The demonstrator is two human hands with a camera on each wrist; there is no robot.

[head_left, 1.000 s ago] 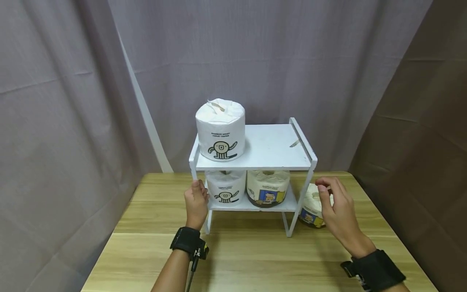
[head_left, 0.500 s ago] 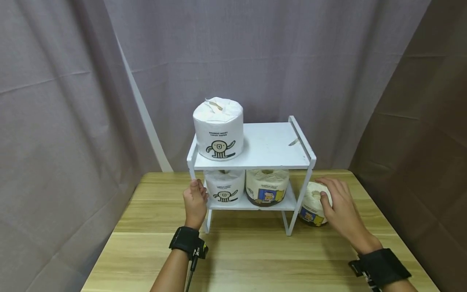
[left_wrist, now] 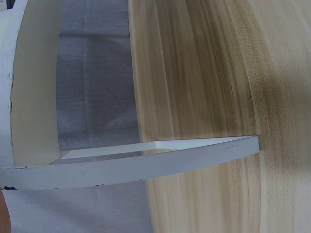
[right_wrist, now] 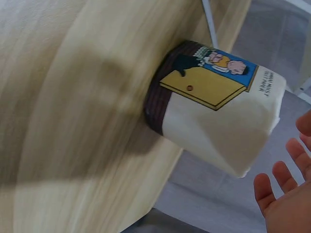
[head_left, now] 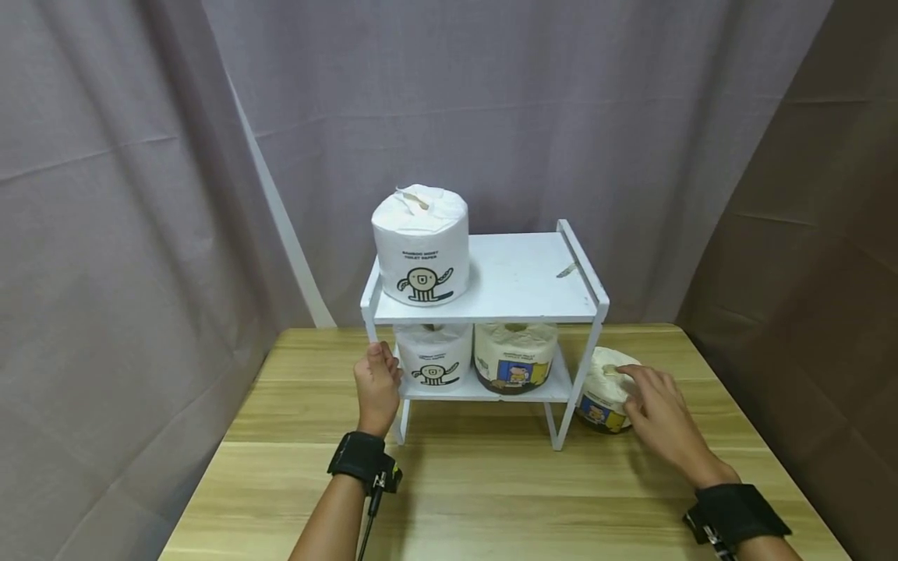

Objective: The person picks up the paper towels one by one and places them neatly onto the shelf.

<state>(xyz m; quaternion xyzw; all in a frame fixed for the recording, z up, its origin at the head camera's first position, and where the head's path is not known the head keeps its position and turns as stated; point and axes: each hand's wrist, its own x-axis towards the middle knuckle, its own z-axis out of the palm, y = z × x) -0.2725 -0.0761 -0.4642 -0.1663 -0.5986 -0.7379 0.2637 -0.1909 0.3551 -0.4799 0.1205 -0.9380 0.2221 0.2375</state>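
My left hand (head_left: 377, 386) grips the front left leg of a white two-tier rack (head_left: 526, 273); in the left wrist view only a sliver of that hand shows beside the rack's frame (left_wrist: 194, 158). At the right, my right hand (head_left: 662, 421) reaches over a cream toilet roll (head_left: 605, 386) standing on the table. Its index fingertip is at the hole in the roll's top, the thumb near the front edge. In the right wrist view the roll (right_wrist: 214, 109) shows a brown base and a yellow door print, with the other fingers (right_wrist: 282, 177) spread beside its top.
One white toilet roll (head_left: 421, 249) stands on the rack's upper shelf, at the left. Another white roll (head_left: 433, 362) and a cream roll (head_left: 515, 362) sit side by side below. Grey curtains (head_left: 519, 117) close off the back of the wooden table (head_left: 491, 499).
My right hand has come down onto the cream roll, its index finger now at the top hole. My left hand keeps its grip on the rack's leg.
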